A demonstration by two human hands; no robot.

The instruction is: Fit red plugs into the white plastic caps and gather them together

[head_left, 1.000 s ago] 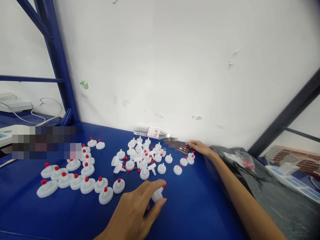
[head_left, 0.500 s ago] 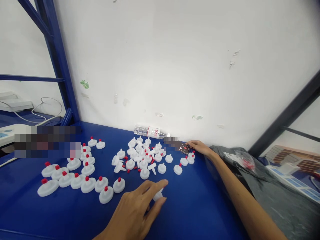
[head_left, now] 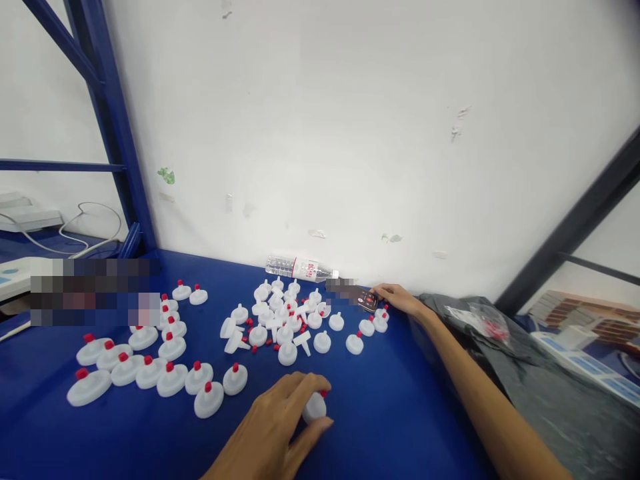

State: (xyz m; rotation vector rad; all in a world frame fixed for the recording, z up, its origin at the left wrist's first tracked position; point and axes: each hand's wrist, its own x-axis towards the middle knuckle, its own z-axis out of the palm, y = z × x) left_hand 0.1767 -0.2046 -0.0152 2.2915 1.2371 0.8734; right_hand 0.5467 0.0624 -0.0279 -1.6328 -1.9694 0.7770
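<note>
My left hand [head_left: 273, 423] is at the front of the table, thumb and fingers curled round a white round spout cap [head_left: 315, 408] with a red tip. The cap is tilted, its red tip showing beside my index finger. Farther back on the right, my right hand [head_left: 399, 297] lies with its fingers stretched out at the edge of a phone [head_left: 367, 301] with a lit screen. Beyond my left hand is a heap of white spout caps [head_left: 287, 353] mixed with small loose red tips [head_left: 255, 349]. Red-tipped caps [head_left: 171, 380] stand in rows on the left.
A clear water bottle [head_left: 305, 269] lies against the wall behind the heap. Several red-tipped caps [head_left: 355, 344] stand near the phone. A dark plastic bag [head_left: 520, 373] covers the right side. A blue frame post [head_left: 120, 133] rises at the left.
My left hand has shifted slightly down, and more of the cap with its red tip now shows between the fingers. My right hand stays by the phone. The view has tilted slightly.
</note>
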